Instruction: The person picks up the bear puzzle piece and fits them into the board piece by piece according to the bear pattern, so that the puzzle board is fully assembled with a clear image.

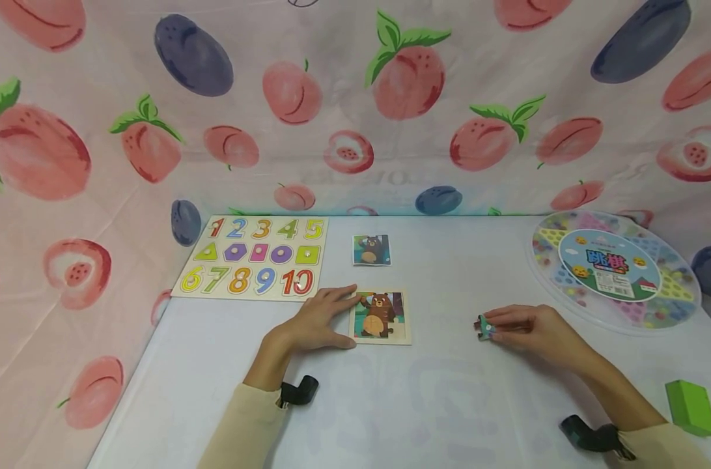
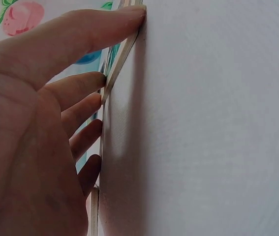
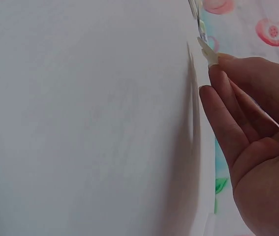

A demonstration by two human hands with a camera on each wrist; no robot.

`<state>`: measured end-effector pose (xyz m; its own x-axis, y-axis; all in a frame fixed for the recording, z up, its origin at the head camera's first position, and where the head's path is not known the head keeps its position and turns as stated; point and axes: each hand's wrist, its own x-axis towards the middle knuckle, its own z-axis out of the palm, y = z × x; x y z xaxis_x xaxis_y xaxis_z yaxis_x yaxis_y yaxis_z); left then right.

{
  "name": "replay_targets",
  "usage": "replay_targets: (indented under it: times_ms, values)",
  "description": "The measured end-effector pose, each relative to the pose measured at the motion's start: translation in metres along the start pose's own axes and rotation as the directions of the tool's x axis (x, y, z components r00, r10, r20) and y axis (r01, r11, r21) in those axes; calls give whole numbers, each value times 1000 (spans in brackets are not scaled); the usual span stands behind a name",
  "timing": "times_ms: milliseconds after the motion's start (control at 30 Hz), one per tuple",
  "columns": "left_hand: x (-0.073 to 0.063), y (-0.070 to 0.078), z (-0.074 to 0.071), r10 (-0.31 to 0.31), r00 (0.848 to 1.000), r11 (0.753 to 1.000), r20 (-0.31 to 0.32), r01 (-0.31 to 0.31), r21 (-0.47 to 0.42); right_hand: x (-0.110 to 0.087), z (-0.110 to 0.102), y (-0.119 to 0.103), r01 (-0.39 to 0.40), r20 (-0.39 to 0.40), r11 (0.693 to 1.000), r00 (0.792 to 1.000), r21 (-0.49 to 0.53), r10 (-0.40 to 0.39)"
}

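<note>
A square wooden puzzle frame (image 1: 381,341) with a brown bear picture lies on the table. Pieces fill most of it, and bare wood shows at its lower right. My left hand (image 1: 317,320) rests along the frame's left side, index fingertip by the top corner and thumb at the bottom corner. In the left wrist view, its fingers (image 2: 82,92) stretch out loosely toward the frame's edge. Off to the right, my right hand (image 1: 531,331) pinches a teal jigsaw piece (image 1: 485,327) between thumb and fingers. The right wrist view shows this jigsaw piece (image 3: 209,53) edge-on, above the table.
A small bear picture card (image 1: 371,250) lies behind the puzzle frame. A number and shape board (image 1: 250,257) sits at the back left. At the back right is a round, clear-edged game box (image 1: 613,270). A green block (image 1: 691,408) stands near the right edge.
</note>
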<state>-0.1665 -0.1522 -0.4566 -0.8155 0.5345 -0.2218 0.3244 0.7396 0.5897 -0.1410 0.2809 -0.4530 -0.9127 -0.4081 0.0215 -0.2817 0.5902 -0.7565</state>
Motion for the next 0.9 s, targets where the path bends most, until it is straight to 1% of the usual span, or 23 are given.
replay_targets:
  times_ms: [133,267,533,667,900]
  values:
    - [-1,0,0,-2,1000,1000,3,2,-1,8,6,-7,-10,1,1000,1000,26,10]
    - [-1,0,0,1,1000,1000,2,-1,3,20,16,-14,13,-10,999,1000,31,-13]
    - [-1,2,-2,5,1000,1000,4,-5,-6,46,39,-35,43,5,998,999,46,-43]
    - [-1,3,-2,4,1000,1000,4,-4,-1,58,49,-45,53,38,996,998,68,-56]
    - [0,4,-3,-11,1000,1000,9,11,-3,75,68,-59,45,98,995,994,92,-54]
